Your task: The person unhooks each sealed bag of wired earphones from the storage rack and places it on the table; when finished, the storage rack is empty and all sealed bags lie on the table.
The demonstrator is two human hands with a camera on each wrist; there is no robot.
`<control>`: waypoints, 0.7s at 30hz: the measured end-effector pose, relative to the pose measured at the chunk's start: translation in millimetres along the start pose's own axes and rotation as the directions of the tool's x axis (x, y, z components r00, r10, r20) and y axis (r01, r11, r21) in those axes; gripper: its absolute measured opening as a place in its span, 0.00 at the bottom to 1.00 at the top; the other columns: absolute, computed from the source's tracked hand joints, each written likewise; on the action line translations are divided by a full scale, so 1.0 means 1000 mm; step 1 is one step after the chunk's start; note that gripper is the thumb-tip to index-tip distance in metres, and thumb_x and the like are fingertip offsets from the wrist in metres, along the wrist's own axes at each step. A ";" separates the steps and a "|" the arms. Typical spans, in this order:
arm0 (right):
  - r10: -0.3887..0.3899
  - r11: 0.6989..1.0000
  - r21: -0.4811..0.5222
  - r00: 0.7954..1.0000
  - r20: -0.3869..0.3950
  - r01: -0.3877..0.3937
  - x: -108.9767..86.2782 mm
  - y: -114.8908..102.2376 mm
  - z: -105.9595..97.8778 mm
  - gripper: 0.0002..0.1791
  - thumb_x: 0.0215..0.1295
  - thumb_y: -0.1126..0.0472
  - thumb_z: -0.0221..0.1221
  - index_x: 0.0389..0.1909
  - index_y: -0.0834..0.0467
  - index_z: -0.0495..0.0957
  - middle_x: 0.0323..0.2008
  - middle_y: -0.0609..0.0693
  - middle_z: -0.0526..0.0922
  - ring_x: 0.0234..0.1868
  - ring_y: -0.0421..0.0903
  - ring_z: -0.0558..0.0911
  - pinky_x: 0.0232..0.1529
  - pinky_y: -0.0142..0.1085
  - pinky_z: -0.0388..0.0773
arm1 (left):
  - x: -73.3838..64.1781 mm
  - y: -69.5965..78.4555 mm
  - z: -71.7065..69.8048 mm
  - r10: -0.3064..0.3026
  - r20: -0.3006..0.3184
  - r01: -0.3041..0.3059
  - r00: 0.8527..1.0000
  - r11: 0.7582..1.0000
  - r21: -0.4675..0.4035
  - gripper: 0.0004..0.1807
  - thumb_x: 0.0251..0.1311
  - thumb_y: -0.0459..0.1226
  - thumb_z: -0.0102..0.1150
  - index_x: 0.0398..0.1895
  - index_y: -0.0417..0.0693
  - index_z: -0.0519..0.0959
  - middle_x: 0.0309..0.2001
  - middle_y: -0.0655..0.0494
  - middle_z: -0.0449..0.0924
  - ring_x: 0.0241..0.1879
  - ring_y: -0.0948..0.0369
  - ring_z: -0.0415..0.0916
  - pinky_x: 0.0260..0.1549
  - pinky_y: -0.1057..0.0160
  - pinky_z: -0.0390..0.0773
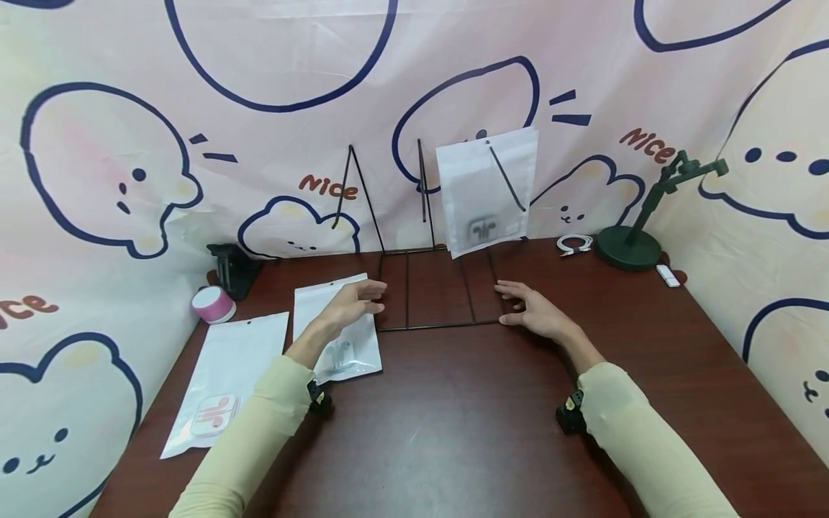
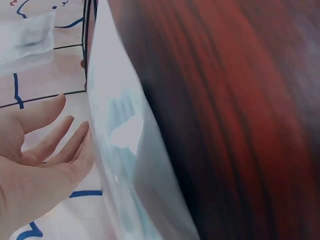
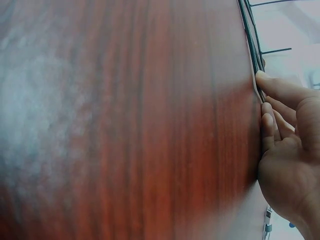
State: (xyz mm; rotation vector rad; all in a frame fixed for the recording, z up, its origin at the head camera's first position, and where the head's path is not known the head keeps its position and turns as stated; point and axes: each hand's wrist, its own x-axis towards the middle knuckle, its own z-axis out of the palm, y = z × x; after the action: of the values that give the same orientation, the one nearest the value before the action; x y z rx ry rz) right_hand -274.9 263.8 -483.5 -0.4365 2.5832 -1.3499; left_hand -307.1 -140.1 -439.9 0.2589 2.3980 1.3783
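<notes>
A black wire display rack (image 1: 424, 328) stands on the table, its flat base toward me and prongs rising at the back. On its right prong hangs a white pouch (image 1: 488, 187) with an earphone picture. My right hand (image 1: 539, 313) touches the base's front right corner, thumb and fingers spread apart along the wire; in the right wrist view the thumb tip is right at the rack (image 3: 255, 55). Near the base's left side, my left hand (image 1: 350, 306) holds nothing, its fingers loosely bent above a second white pouch (image 1: 346, 356), which also shows in the left wrist view.
Another white pouch (image 1: 242, 360) lies at the left. Behind it are a pink-and-white round tub (image 1: 214, 305) and a black stand (image 1: 233, 270). At the back right are a coiled white cable (image 1: 574, 243), a green stand (image 1: 628, 247) and a small white stick (image 1: 668, 275).
</notes>
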 end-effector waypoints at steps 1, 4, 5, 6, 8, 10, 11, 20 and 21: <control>0.004 1.000 0.002 1.000 0.000 -0.004 0.000 0.000 0.000 0.39 0.71 0.64 0.65 0.80 0.61 0.60 0.81 0.58 0.56 0.72 0.64 0.68 0.70 0.60 0.67 | -0.001 0.000 -0.001 -0.007 -0.001 0.007 1.000 1.000 0.004 0.30 0.71 0.30 0.59 0.75 0.42 0.68 0.75 0.42 0.67 0.75 0.44 0.62 0.73 0.40 0.63; -0.002 1.000 0.000 1.000 0.005 0.002 -0.001 0.001 -0.001 0.39 0.71 0.64 0.64 0.80 0.61 0.60 0.81 0.59 0.54 0.73 0.64 0.67 0.70 0.61 0.66 | -0.002 -0.002 -0.002 -0.029 -0.010 0.029 1.000 1.000 0.006 0.32 0.69 0.28 0.61 0.76 0.43 0.68 0.77 0.42 0.63 0.77 0.42 0.59 0.73 0.41 0.63; -0.003 1.000 0.000 1.000 0.006 0.003 -0.001 0.002 -0.001 0.39 0.71 0.64 0.64 0.80 0.62 0.60 0.81 0.59 0.54 0.73 0.64 0.66 0.70 0.61 0.66 | -0.002 -0.003 -0.002 -0.032 -0.011 0.032 0.999 0.999 0.009 0.33 0.68 0.27 0.61 0.76 0.43 0.67 0.77 0.41 0.62 0.77 0.41 0.59 0.73 0.41 0.63; -0.003 1.000 0.000 1.000 0.007 0.003 -0.001 0.002 0.000 0.39 0.71 0.64 0.64 0.80 0.62 0.60 0.81 0.59 0.54 0.73 0.64 0.66 0.70 0.60 0.66 | -0.001 -0.004 -0.002 -0.029 -0.013 0.030 0.999 0.999 0.015 0.34 0.67 0.26 0.62 0.76 0.43 0.67 0.77 0.40 0.62 0.76 0.40 0.59 0.73 0.42 0.63; 0.001 1.000 0.004 1.000 0.007 -0.001 -0.002 0.002 0.000 0.39 0.71 0.65 0.64 0.80 0.62 0.60 0.81 0.59 0.53 0.74 0.63 0.65 0.70 0.60 0.66 | 0.000 -0.006 -0.002 -0.017 -0.012 0.017 1.000 0.999 0.040 0.36 0.65 0.25 0.63 0.77 0.42 0.66 0.77 0.38 0.61 0.76 0.38 0.60 0.73 0.43 0.64; 0.001 1.000 0.002 1.000 0.009 -0.001 -0.002 0.002 0.000 0.39 0.71 0.65 0.65 0.80 0.61 0.60 0.81 0.58 0.53 0.74 0.63 0.65 0.71 0.60 0.66 | 0.001 -0.009 -0.001 0.006 0.001 -0.006 1.000 0.996 0.094 0.39 0.64 0.24 0.64 0.78 0.42 0.63 0.78 0.37 0.59 0.75 0.37 0.60 0.73 0.43 0.65; 0.001 1.000 0.004 1.000 0.009 -0.001 -0.002 0.002 0.000 0.39 0.71 0.65 0.65 0.80 0.61 0.60 0.82 0.58 0.53 0.74 0.63 0.65 0.71 0.60 0.66 | 0.000 -0.010 -0.001 0.018 0.009 -0.019 1.000 0.993 0.120 0.41 0.63 0.24 0.65 0.79 0.42 0.62 0.78 0.37 0.58 0.75 0.36 0.60 0.72 0.43 0.65; 0.005 1.000 -0.005 1.000 0.008 -0.005 -0.001 0.000 -0.001 0.39 0.71 0.64 0.65 0.80 0.61 0.60 0.81 0.58 0.54 0.72 0.64 0.67 0.70 0.61 0.66 | -0.005 -0.013 -0.003 0.067 0.123 -0.095 0.990 0.969 0.230 0.49 0.62 0.24 0.67 0.83 0.47 0.54 0.83 0.40 0.46 0.77 0.35 0.55 0.72 0.40 0.64; 0.004 1.000 -0.005 1.000 0.008 -0.004 -0.002 -0.001 -0.001 0.39 0.71 0.65 0.65 0.80 0.61 0.60 0.81 0.58 0.54 0.72 0.64 0.67 0.70 0.61 0.66 | -0.005 -0.013 -0.003 0.073 0.135 -0.103 0.988 0.967 0.233 0.50 0.61 0.23 0.68 0.84 0.47 0.54 0.83 0.41 0.46 0.77 0.35 0.54 0.72 0.40 0.64</control>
State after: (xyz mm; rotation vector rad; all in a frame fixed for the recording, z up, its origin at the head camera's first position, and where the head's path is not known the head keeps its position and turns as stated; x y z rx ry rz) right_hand -273.5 264.7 -482.4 -0.4362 2.5795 -1.3380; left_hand -303.4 -151.0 -448.2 0.5062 2.4706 1.0701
